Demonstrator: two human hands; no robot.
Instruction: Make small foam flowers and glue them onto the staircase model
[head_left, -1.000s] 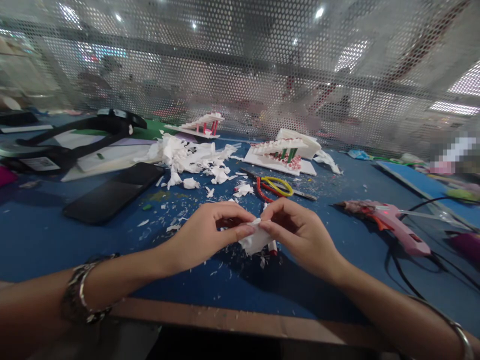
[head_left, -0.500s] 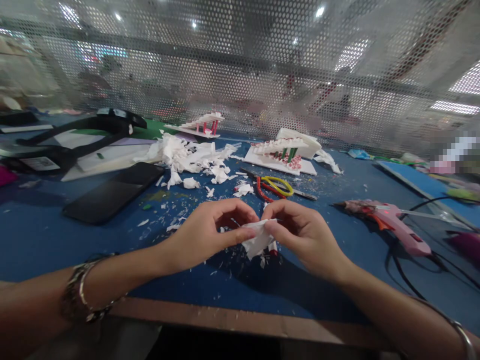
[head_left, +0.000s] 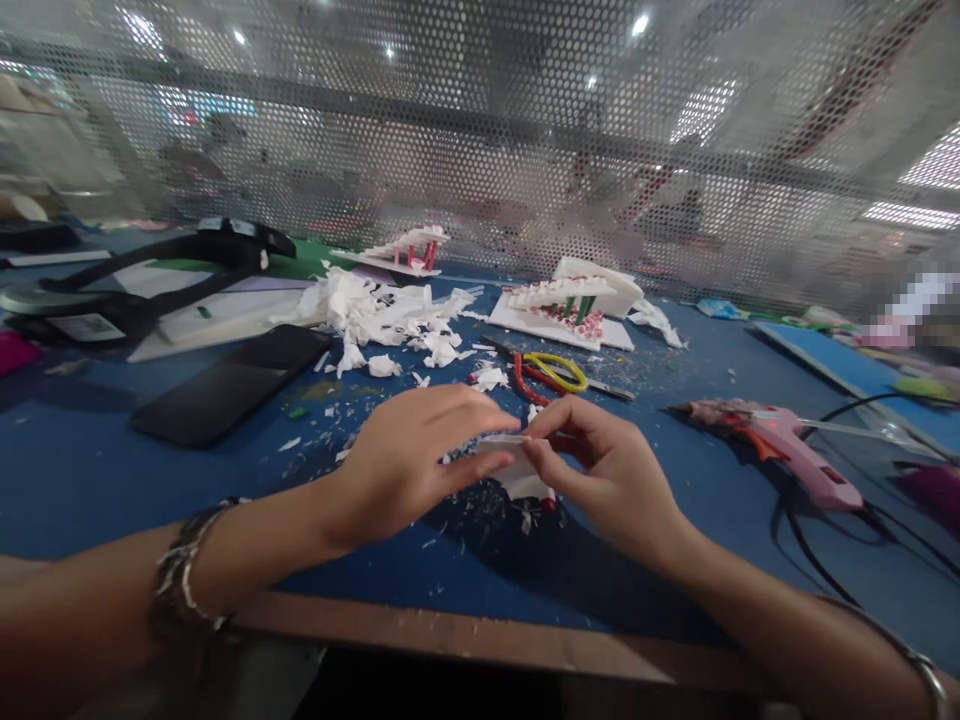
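My right hand (head_left: 611,465) pinches a torn piece of white paper (head_left: 525,478) between thumb and fingertips, just above the table. At its left side is my left hand (head_left: 409,460), fingers and thumb apart around the paper's edge; whether the thumb touches it I cannot tell. A small red-ended item (head_left: 549,503) lies partly hidden behind the paper. Beyond the hands are scissors (head_left: 559,373) with red and yellow handles. White paper scraps (head_left: 382,310) are heaped behind my left hand, with small bits scattered below.
A small stair model with green posts (head_left: 559,300) stands at the back; another with red posts (head_left: 409,250) is farther left. A pink glue gun (head_left: 795,450) with its cable lies right. A black phone-like slab (head_left: 232,385) and black headset-like strap (head_left: 225,250) lie left.
My left hand has loosened from the paper, its fingers spreading and shifting slightly left. The right hand keeps its pinch, and the paper has swung a little to the right.
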